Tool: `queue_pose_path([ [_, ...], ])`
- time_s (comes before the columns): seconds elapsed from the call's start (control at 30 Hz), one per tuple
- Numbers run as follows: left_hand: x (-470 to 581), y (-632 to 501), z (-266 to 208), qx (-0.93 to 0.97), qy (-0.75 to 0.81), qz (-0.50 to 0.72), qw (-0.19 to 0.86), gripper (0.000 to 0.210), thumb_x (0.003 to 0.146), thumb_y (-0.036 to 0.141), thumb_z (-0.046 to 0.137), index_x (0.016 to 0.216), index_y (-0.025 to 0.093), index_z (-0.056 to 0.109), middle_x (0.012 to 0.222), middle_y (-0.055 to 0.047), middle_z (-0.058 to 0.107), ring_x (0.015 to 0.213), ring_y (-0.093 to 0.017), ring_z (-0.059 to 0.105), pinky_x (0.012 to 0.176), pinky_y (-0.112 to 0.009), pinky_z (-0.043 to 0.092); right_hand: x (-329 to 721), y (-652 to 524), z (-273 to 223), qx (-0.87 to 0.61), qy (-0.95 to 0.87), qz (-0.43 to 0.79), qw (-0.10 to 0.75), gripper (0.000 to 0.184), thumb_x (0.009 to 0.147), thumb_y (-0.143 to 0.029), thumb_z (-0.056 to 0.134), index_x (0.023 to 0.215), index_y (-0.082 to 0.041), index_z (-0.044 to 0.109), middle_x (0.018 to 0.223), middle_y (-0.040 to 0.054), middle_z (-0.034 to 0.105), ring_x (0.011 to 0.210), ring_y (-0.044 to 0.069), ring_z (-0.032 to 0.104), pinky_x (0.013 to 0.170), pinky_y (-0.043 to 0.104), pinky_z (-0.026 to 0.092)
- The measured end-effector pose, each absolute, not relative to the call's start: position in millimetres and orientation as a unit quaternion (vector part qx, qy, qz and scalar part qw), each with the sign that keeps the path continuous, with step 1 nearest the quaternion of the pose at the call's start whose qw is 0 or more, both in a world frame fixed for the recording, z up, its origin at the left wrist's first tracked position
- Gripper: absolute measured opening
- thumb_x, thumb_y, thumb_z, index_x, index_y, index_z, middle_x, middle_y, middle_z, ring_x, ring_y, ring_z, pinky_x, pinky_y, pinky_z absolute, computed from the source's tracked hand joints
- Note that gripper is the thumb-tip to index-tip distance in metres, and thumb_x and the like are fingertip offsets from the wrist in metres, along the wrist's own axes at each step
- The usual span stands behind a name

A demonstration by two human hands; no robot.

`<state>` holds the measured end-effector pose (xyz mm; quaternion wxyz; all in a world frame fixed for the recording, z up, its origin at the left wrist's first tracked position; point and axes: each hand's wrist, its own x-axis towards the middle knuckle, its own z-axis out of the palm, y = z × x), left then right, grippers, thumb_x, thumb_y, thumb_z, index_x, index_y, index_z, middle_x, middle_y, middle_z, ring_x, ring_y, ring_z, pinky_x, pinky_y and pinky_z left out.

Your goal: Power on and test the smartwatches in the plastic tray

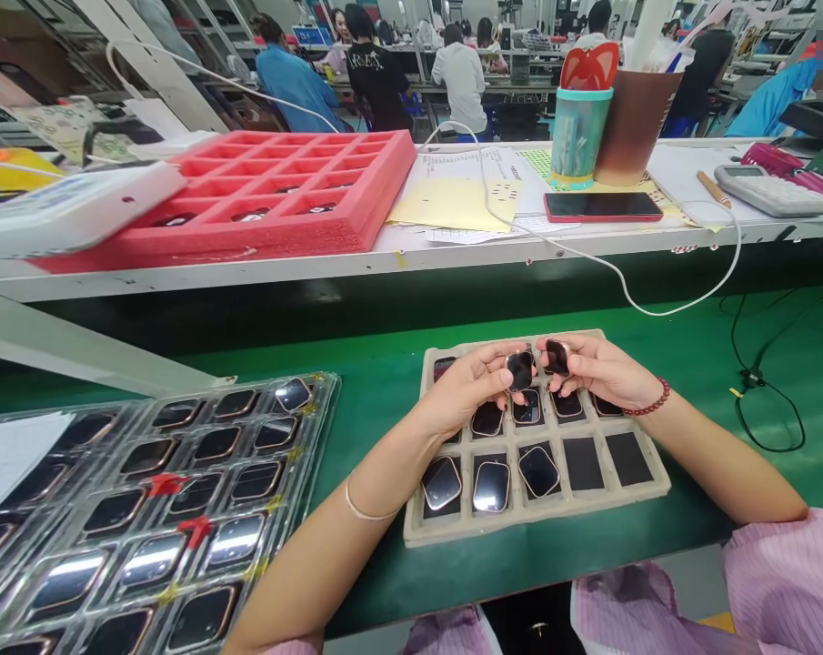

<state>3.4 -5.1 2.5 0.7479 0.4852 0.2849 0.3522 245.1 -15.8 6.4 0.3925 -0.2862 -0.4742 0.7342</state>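
We are in a factory workroom. We can tell because many people [376, 82] sit in rows at the back, near metal poles [216, 27]. Close to us, a beige tray [534, 516] and a big clear tray [326, 418] hold lots of flat dark screens [491, 487] that look alike. A red foam tray [302, 238] with little boxes sits on a white shelf [452, 255].

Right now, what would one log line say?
left hand: holding dark square piece | right hand: holding second piece | under hands: beige tray | at left: clear tray
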Motion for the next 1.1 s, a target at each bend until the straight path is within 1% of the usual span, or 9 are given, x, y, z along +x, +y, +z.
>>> queue_pose_path([
  [0.2, 2, -4, 2, 0.504, 0.303, 0.357, 0.726, 0.058, 0.072, 0.044, 0.086, 0.119, 0.018, 0.067, 0.097, -0.006, 0.072, 0.066, -0.012, 0.069, 0.056, -0.020, 0.049, 243, -12, -5, -0.331, -0.502, 0.687, 0.407, 0.047, 0.084, -0.039, 0.081, 0.125, -0.022, 0.065, 0.113, 0.0073, 0.071, 0.078, 0.013, 0.074, 0.064, 0.022, 0.065],
  [0.33, 3, -5, 0, 0.516, 0.324, 0.354, 0.710, 0.056, 0.082, 0.045, 0.077, 0.128, 0.017, 0.063, 0.114, -0.011, 0.071, 0.081, -0.018, 0.072, 0.061, -0.023, 0.053, 242, -13, -8, -0.355, -0.510, 0.660, 0.422, 0.043, 0.091, -0.036, 0.072, 0.130, -0.022, 0.061, 0.117, 0.0087, 0.071, 0.084, 0.015, 0.075, 0.071, 0.026, 0.066],
  [0.4, 5, -6, -1, 0.528, 0.346, 0.359, 0.688, 0.051, 0.085, 0.038, 0.072, 0.131, 0.018, 0.061, 0.121, -0.012, 0.069, 0.091, -0.020, 0.072, 0.066, -0.024, 0.055, 241, -14, -8, -0.372, -0.521, 0.641, 0.424, 0.039, 0.093, -0.030, 0.066, 0.131, -0.022, 0.060, 0.121, 0.0091, 0.070, 0.086, 0.015, 0.075, 0.074, 0.027, 0.066],
  [0.47, 7, -7, -2, 0.545, 0.364, 0.358, 0.665, 0.051, 0.084, 0.027, 0.070, 0.133, 0.018, 0.059, 0.122, -0.012, 0.069, 0.095, -0.020, 0.072, 0.068, -0.025, 0.055, 239, -15, -8, -0.381, -0.539, 0.621, 0.422, 0.038, 0.092, -0.021, 0.063, 0.130, -0.022, 0.059, 0.122, 0.0086, 0.071, 0.082, 0.014, 0.074, 0.073, 0.027, 0.065],
  [0.57, 10, -8, -2, 0.561, 0.380, 0.352, 0.645, 0.053, 0.080, 0.016, 0.066, 0.132, 0.017, 0.057, 0.118, -0.011, 0.071, 0.091, -0.019, 0.073, 0.065, -0.023, 0.054, 237, -16, -7, -0.377, -0.576, 0.594, 0.416, 0.042, 0.086, -0.013, 0.062, 0.127, -0.021, 0.059, 0.116, 0.0073, 0.073, 0.075, 0.012, 0.072, 0.067, 0.025, 0.063],
  [0.67, 11, -10, -1, 0.569, 0.395, 0.349, 0.630, 0.050, 0.079, 0.015, 0.065, 0.129, 0.015, 0.059, 0.111, -0.010, 0.073, 0.087, -0.019, 0.073, 0.062, -0.023, 0.052, 235, -18, -4, -0.375, -0.598, 0.580, 0.406, 0.043, 0.083, -0.012, 0.063, 0.125, -0.020, 0.059, 0.111, 0.0065, 0.074, 0.070, 0.011, 0.070, 0.062, 0.023, 0.061],
  [0.83, 11, -12, 6, 0.584, 0.414, 0.349, 0.605, 0.038, 0.084, 0.033, 0.067, 0.117, 0.014, 0.065, 0.107, -0.010, 0.072, 0.078, -0.018, 0.074, 0.058, -0.023, 0.051, 236, -20, -1, -0.380, -0.606, 0.573, 0.401, 0.026, 0.091, -0.031, 0.065, 0.113, -0.017, 0.063, 0.099, 0.0074, 0.075, 0.060, 0.011, 0.068, 0.056, 0.024, 0.059],
  [0.97, 12, -14, 11, 0.580, 0.424, 0.353, 0.599, 0.031, 0.087, 0.037, 0.063, 0.107, 0.014, 0.068, 0.102, -0.009, 0.072, 0.067, -0.015, 0.072, 0.053, -0.022, 0.047, 237, -20, 0, -0.389, -0.607, 0.570, 0.395, 0.027, 0.094, -0.042, 0.063, 0.103, -0.016, 0.066, 0.086, 0.0061, 0.075, 0.052, 0.010, 0.064, 0.052, 0.024, 0.057],
  [1.1, 11, -14, 12, 0.574, 0.413, 0.364, 0.606, 0.030, 0.083, 0.031, 0.066, 0.108, 0.015, 0.067, 0.100, -0.008, 0.072, 0.073, -0.017, 0.073, 0.054, -0.023, 0.049, 234, -22, 2, -0.390, -0.609, 0.561, 0.404, 0.025, 0.088, -0.031, 0.068, 0.108, -0.018, 0.064, 0.098, 0.0066, 0.075, 0.059, 0.011, 0.066, 0.053, 0.024, 0.056],
])
